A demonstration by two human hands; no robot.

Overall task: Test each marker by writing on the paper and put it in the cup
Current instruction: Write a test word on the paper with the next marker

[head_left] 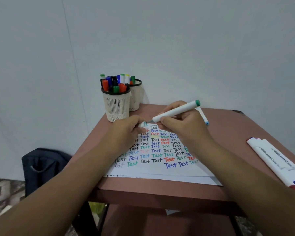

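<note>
My right hand (182, 126) grips a white marker with a green end (175, 110), its tip pointing down-left at the top of the paper (160, 171). The paper is covered with rows of the word "Test" in several colours. My left hand (129, 128) rests on the paper's upper left and pinches a small white cap with a teal end (142, 124), close to the marker's tip. A cream mesh cup (116, 106) full of coloured markers stands at the table's far left corner.
A second mesh cup (136, 97) with a few markers stands behind the first. A white marker with a blue tip (203, 117) lies behind my right hand. Three white markers (276, 163) lie at the right edge of the brown table (232, 130). A dark bag (43, 166) sits on the floor at left.
</note>
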